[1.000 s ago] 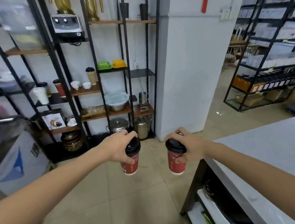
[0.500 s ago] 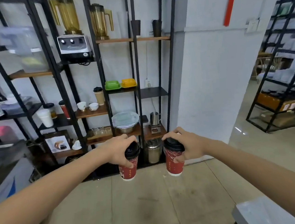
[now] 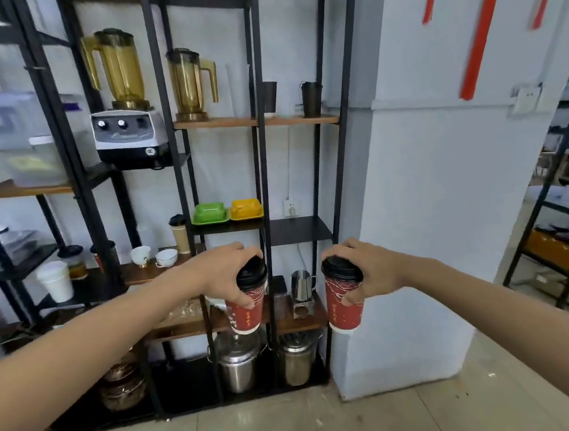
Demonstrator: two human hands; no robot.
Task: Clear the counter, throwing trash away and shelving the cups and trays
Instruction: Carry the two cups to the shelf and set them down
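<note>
Shelf rack [image 3: 261,169] now nearer; left hand [image 3: 224,275] and right hand [image 3: 372,271] still grip cups.

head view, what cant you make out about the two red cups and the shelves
- Head view, what is inside either red cup: black lids cover the left cup and right cup.
- The print on both cups: partly covered by the left hand and right hand, and too small to read.
- The bins on the far left shelves: motion blurred, contents unclear.
</note>
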